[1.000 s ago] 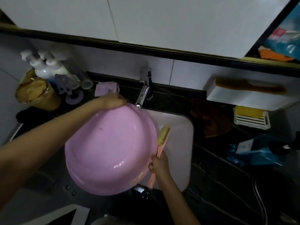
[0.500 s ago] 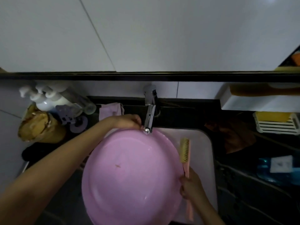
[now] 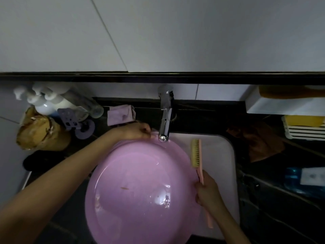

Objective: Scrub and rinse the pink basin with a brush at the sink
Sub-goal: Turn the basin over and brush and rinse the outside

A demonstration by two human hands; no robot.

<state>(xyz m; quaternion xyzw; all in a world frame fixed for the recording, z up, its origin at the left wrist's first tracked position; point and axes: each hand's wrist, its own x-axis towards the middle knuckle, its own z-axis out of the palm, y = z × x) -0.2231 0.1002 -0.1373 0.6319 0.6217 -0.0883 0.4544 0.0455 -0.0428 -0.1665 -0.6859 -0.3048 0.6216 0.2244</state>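
A large round pink basin (image 3: 140, 191) lies over the white sink (image 3: 223, 155), its inside facing up, with a small brown speck near its middle. My left hand (image 3: 137, 132) grips the basin's far rim, just left of the chrome tap (image 3: 165, 118), whose spout ends over that rim. My right hand (image 3: 207, 192) holds the pink handle of a brush (image 3: 196, 154) at the basin's right edge. The brush's yellow bristles face left, beside the rim. No water runs from the tap.
Pump bottles (image 3: 44, 101) and a brown bag (image 3: 38, 131) crowd the dark counter at the left. A pink cloth (image 3: 121, 114) lies behind the basin. At the right sit a brown rag (image 3: 255, 143), a yellow soap in a rack (image 3: 304, 125) and a white shelf (image 3: 281, 104).
The view tilted up and the basin came to lie flatter over the sink under the tap. My right hand with the brush stayed at the right rim.
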